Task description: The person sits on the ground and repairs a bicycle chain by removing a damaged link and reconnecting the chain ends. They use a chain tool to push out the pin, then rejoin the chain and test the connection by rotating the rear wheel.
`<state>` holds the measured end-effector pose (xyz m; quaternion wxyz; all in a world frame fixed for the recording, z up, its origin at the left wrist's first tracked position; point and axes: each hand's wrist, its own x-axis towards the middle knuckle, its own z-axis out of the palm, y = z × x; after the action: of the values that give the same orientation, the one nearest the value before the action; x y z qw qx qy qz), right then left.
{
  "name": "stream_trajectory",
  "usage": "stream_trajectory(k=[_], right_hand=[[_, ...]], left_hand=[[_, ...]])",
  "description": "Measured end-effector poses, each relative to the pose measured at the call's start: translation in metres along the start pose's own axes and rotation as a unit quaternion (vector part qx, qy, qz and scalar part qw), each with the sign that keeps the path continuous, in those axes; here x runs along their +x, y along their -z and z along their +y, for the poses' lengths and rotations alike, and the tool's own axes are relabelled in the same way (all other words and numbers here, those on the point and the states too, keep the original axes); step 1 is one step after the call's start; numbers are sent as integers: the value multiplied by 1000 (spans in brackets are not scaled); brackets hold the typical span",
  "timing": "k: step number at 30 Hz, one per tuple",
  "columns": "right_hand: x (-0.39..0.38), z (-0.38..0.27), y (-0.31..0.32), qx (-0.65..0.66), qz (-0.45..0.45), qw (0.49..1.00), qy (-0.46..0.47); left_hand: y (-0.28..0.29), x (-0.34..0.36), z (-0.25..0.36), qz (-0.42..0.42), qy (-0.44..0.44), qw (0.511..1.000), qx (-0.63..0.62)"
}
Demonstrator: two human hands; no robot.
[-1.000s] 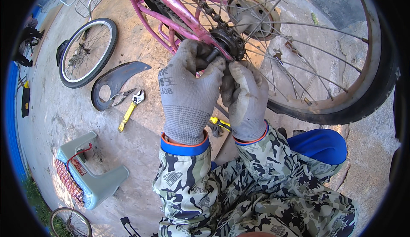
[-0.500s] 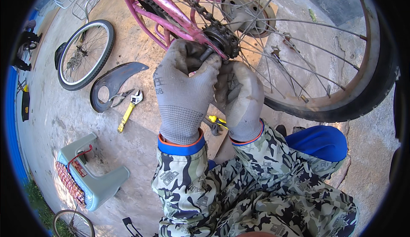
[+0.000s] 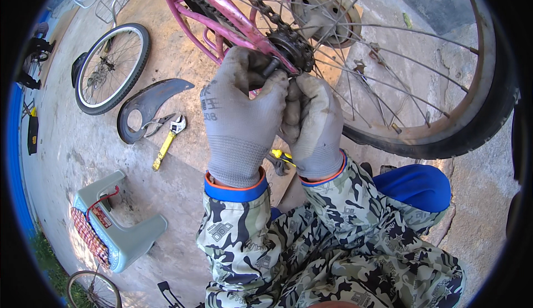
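At the rear end of a pink bicycle frame [image 3: 244,24], both my hands wear grey, dirt-stained work gloves. My left hand [image 3: 239,111] is closed, thumb and forefinger around a dark metal stub [image 3: 271,66] by the frame end. Close beside it, my right hand [image 3: 316,122] has its fingers pinched together just below the axle end; whatever is in them is hidden. Above the fingertips sits the dark sprocket [image 3: 297,50], with a greasy chain [image 3: 261,5] running up from it. The spoked rear wheel [image 3: 481,75] with its black tyre extends to the right.
Left on the ground are a yellow-handled adjustable wrench [image 3: 169,143], pliers [image 3: 158,125], a dark curved guard [image 3: 133,111] and a loose wheel [image 3: 145,47]. A pale stool [image 3: 125,236] bears a checked cloth [image 3: 89,230]. Partly behind my hands lies a yellow-and-black handled tool [image 3: 281,156].
My right hand's fingers have shifted slightly and draw closer together at the axle end. The left hand keeps its place; the view has moved slightly.
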<state>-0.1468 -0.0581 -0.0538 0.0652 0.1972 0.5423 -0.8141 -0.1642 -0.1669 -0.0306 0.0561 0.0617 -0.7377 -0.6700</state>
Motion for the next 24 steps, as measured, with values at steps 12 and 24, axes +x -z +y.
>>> stream_trajectory(k=[12, 24], right_hand=[[1, 5, -3, 77, 32, 997, 6], [3, 9, -4, 85, 46, 991, 94]], left_hand=[[7, 0, 7, -21, -4, 1000, 6], [-14, -4, 18, 33, 66, 996, -43]])
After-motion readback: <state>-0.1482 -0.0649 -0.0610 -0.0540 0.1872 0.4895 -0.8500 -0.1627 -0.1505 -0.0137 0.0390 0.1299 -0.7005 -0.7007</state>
